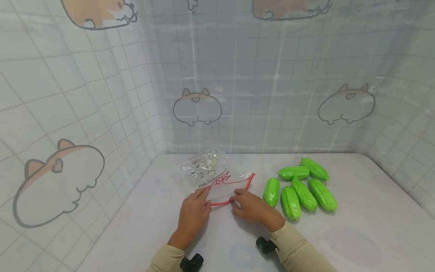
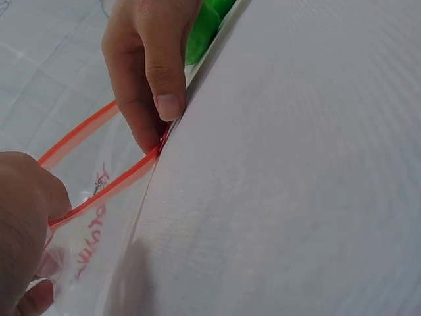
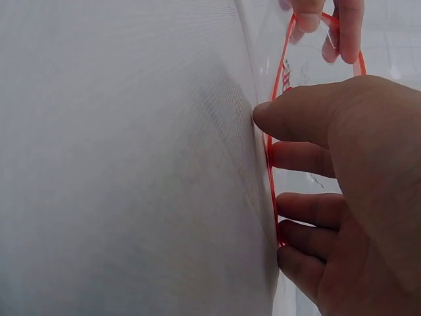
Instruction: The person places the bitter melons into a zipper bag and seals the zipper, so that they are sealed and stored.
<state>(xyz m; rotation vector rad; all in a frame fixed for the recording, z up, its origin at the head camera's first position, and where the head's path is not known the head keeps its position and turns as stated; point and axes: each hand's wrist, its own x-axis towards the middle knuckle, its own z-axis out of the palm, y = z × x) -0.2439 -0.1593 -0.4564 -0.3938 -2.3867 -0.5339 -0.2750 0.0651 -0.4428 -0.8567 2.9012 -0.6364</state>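
A clear zip bag (image 1: 190, 177) with a red zip edge, red lettering and printed cartoon figures lies on the table, its mouth spread apart toward me. At the left corner of the mouth, my left hand (image 1: 193, 215) grips the plastic between thumb and fingers. My right hand (image 1: 253, 207) pinches the near lip. In the right wrist view, the thumb of my right hand (image 3: 381, 184) is on the outer side of the red zip edge (image 3: 270, 171), with the fingers along it. The left wrist view shows my left hand (image 2: 26, 204) only in part.
Several glossy green, ridged, oblong vegetables (image 1: 291, 204) lie in a group right of the bag. A white cloth covers the table (image 1: 234, 241). Grid-patterned curtains (image 1: 272, 94) with cartoon animals hang behind and at both sides.
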